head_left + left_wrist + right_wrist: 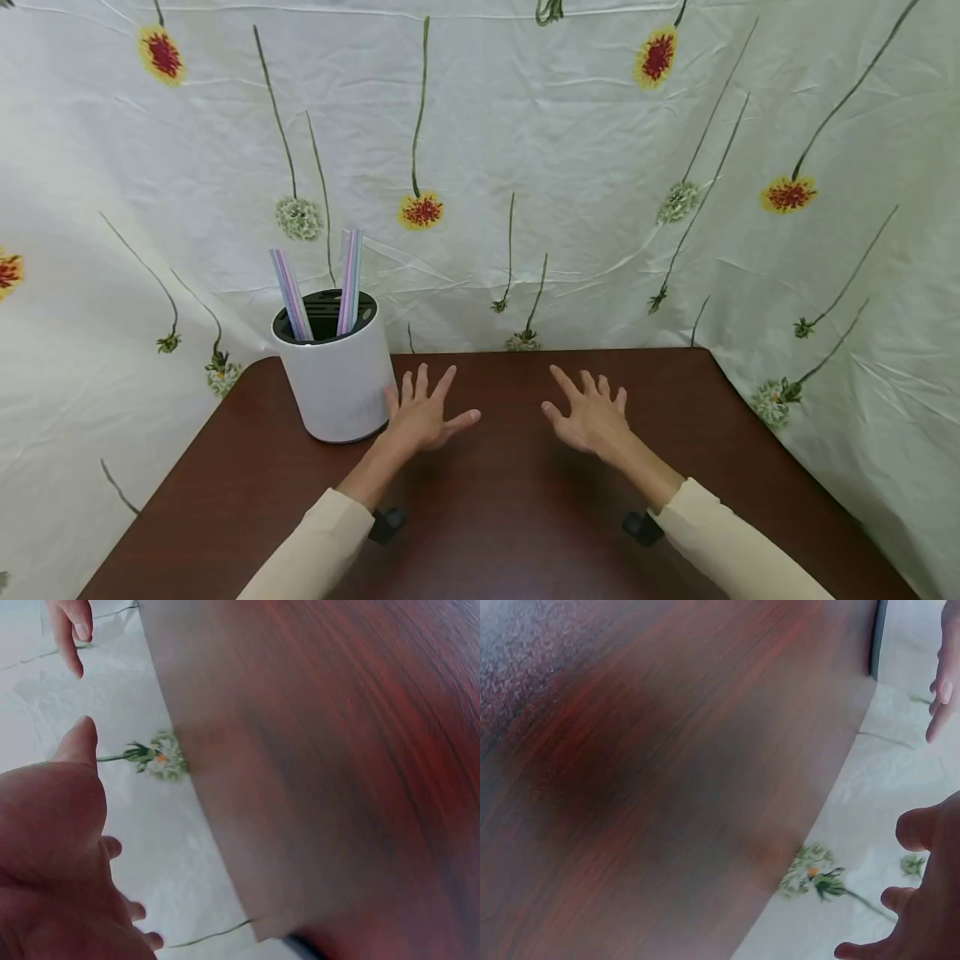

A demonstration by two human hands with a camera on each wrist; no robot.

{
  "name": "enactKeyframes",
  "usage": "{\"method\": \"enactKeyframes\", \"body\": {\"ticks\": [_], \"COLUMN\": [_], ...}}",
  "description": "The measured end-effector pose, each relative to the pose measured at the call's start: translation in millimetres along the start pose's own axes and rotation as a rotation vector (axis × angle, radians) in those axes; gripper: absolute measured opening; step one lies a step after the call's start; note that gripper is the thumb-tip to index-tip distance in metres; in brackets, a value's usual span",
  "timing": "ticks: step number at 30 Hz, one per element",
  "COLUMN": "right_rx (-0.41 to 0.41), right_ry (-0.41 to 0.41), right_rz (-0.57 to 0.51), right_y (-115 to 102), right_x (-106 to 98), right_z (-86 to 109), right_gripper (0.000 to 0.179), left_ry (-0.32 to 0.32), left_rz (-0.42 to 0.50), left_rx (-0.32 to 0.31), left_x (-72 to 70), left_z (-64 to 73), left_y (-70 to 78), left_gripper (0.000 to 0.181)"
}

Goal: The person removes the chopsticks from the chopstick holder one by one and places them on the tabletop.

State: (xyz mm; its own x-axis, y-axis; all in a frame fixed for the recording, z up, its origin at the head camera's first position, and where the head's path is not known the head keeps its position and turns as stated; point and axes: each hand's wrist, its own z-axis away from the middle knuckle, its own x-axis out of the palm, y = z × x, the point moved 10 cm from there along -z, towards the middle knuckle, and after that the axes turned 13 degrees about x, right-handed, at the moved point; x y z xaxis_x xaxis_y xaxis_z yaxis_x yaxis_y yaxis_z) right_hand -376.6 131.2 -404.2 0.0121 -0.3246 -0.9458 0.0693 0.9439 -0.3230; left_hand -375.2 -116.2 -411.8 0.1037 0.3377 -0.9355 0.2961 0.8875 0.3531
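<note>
In the head view my left hand (422,419) hovers over the dark table with its fingers spread, holding nothing. It is nearest to a white oval holder (341,387) with a black slotted top, and its little finger overlaps the holder's edge in the picture; whether they touch I cannot tell. Two striped pastel sticks or straw bundles, one on the left (291,293) and one on the right (350,282), stand in the holder. My right hand (592,418) is also spread above the table, holding nothing. Both wrist views show the palms above the tabletop.
The dark red-brown wooden table (495,517) ends at a back edge against a white flowered cloth (480,125), which also hangs along both sides. Small black wrist devices sit below the left cuff (387,525) and the right cuff (642,528).
</note>
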Motion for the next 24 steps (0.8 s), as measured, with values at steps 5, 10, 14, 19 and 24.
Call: {"method": "enactKeyframes", "body": {"ticks": [5, 10, 14, 19, 24], "right_rx": [-0.074, -0.157, -0.231, -0.313, -0.347], "right_ry": [0.008, -0.004, -0.036, -0.063, -0.087], "right_rz": [-0.032, -0.097, -0.176, -0.237, -0.306], "right_y": [-18.7, -48.0, -77.9, -117.4, -156.5], "right_x": [-9.0, -20.5, -30.0, -43.5, -51.7], "right_z": [9.3, 15.7, 19.0, 17.8, 13.8], "right_gripper": [0.066, 0.066, 0.063, 0.061, 0.061], "left_ry": [-0.068, -0.144, -0.184, -0.213, -0.159], "left_rz": [0.008, 0.019, 0.061, 0.136, 0.165], "left_rx": [0.052, 0.123, 0.19, 0.232, 0.231], "left_x": [-11.8, -35.7, -66.0, -114.4, -169.8], "left_z": [12.6, 25.0, 32.0, 42.7, 57.2], "left_y": [4.2, 11.7, 17.2, 17.4, -3.7], "left_gripper": [0.09, 0.088, 0.085, 0.074, 0.057]}}
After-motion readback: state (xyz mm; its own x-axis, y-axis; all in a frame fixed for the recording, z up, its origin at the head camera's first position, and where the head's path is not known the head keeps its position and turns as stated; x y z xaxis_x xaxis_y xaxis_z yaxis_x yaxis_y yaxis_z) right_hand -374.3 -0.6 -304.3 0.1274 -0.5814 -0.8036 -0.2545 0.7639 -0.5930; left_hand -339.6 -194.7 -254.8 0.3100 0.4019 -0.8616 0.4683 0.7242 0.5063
